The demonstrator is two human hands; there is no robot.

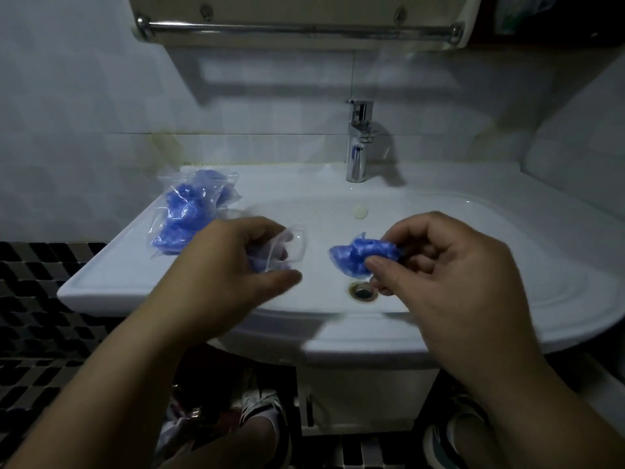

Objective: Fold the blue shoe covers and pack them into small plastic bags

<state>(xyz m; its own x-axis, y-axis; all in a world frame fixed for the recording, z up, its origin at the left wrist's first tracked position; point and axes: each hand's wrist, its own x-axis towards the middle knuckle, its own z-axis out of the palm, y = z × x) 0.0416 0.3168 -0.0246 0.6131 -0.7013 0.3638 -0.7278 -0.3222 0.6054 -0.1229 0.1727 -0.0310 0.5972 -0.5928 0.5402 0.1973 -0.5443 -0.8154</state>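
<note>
Our one camera sits on our head, facing forward and down, close above our left hand point(233, 265), right hand point(449, 275) and the sink point(338, 343).

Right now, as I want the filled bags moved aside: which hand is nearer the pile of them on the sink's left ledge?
Left. The left hand is just beside the pile, to its right; the right hand is farther right, by the drain.
</note>
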